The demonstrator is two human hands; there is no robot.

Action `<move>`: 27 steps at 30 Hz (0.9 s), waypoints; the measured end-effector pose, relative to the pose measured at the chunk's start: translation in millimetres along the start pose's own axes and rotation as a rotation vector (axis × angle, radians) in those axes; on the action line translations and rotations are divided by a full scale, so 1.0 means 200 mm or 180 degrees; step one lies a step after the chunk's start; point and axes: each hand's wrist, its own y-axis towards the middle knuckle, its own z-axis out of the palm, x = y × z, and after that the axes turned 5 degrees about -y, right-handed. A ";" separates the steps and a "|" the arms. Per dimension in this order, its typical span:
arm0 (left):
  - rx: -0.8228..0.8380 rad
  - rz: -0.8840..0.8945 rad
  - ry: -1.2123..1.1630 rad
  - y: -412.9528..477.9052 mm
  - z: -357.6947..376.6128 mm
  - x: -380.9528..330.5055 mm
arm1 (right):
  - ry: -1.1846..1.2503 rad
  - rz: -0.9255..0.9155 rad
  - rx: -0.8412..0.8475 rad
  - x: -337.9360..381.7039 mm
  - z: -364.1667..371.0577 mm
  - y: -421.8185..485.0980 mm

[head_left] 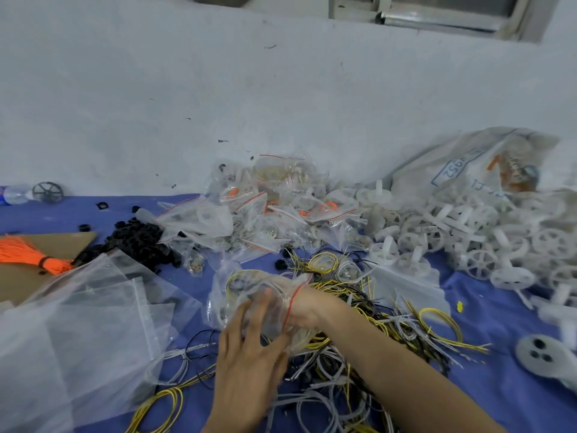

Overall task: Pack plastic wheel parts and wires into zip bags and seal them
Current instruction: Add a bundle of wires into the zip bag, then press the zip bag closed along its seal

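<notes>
A clear zip bag [249,285] with a red seal strip lies low in the middle, on a heap of yellow, black and white wires [359,307]. It holds yellow wire loops and a pale part. My left hand [246,357] lies on the bag's near side with straight, spread fingers, thumb by the bag's mouth. My right hand [304,310] is pushed into the bag's mouth to the wrist; its fingers are blurred behind the plastic. White plastic wheel parts [468,235] are piled at the right.
Filled, sealed zip bags [271,207] are heaped by the wall. Several empty clear bags [93,307] lie at the left, with black rings [140,239] and an orange cord bundle [28,251] on cardboard behind. A big printed sack [468,164] spills wheels. A grey disc [540,354] lies at the right.
</notes>
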 end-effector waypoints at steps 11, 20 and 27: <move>-0.0388 -0.0031 -0.0578 0.27 -0.33 0.15 | -0.0333 -0.0903 -0.2420 -0.01 -0.43 -0.10; -0.0004 0.0209 -0.0540 0.28 -0.39 0.16 | -0.0234 -0.1158 -0.0894 -0.08 -0.37 0.06; 0.0145 0.0231 -0.0657 0.32 -0.46 0.32 | -0.1683 -0.1869 -0.1592 0.02 -0.34 0.10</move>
